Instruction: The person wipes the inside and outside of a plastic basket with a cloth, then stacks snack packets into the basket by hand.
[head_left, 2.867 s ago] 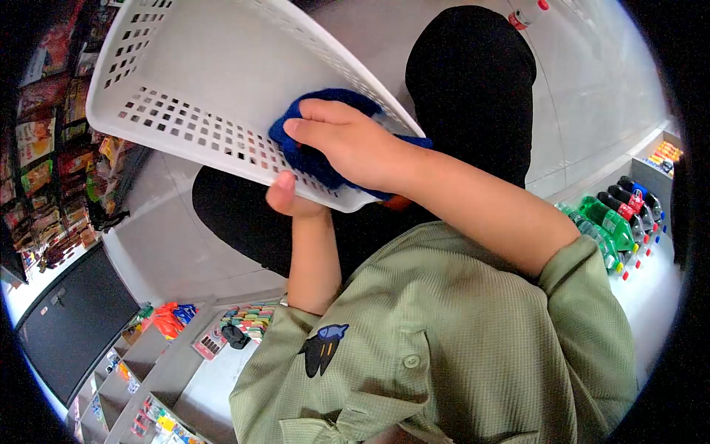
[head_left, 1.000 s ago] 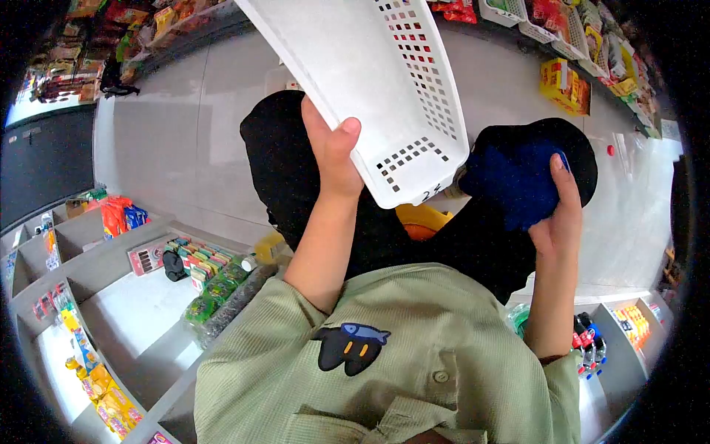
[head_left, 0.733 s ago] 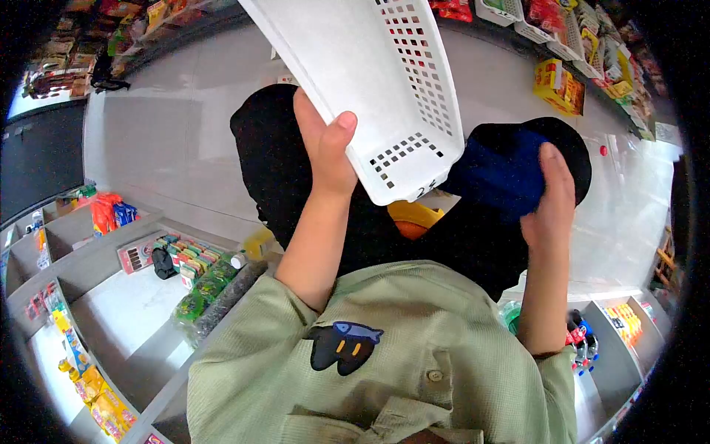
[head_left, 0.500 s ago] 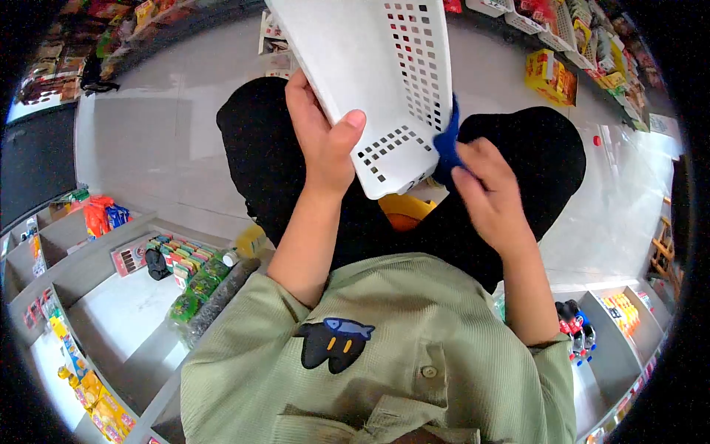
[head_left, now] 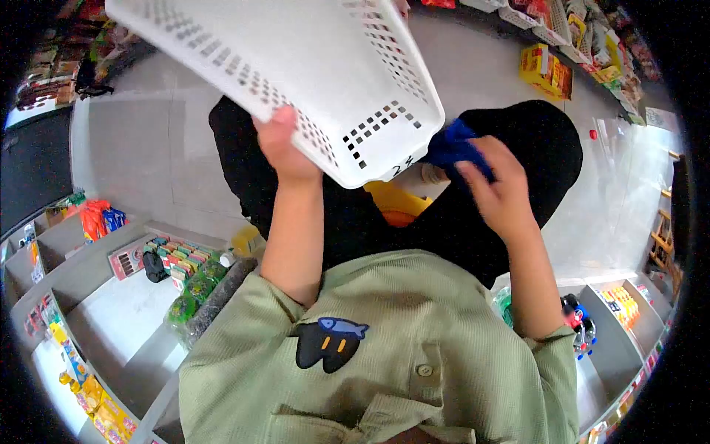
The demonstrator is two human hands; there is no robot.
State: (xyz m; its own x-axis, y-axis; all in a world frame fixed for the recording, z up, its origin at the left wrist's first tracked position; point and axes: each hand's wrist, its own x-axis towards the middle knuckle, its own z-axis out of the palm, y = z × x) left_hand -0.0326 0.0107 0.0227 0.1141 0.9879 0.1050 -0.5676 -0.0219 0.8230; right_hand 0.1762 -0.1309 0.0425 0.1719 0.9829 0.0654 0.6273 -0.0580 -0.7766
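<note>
A white plastic basket (head_left: 325, 81) with rows of square holes is tilted above my lap, its open side towards me. Black handwritten marks show on its near end. My left hand (head_left: 287, 152) grips the basket's left side, thumb over the rim and the other fingers hidden behind it. In my right hand (head_left: 499, 185) is a bunched dark blue cloth (head_left: 462, 148), pinched between thumb and fingers. The cloth lies close against the basket's lower right corner; whether it touches is hard to tell. Between my black-clad legs, something yellow (head_left: 392, 201) shows below the basket.
Shelves with boxes (head_left: 177, 255) and green-wrapped goods (head_left: 196, 292) stand at my left. Bottles (head_left: 580, 325) fill a compartment at my right. A yellow carton (head_left: 546, 72) sits on the tiled floor near stocked baskets at upper right. A red cap-like object (head_left: 593, 135) lies nearby.
The basket has swung to the left and turned, showing its left perforated wall. My left hand has shifted left and lower along it. The cloth has come away from the right wall towards the lower corner.
</note>
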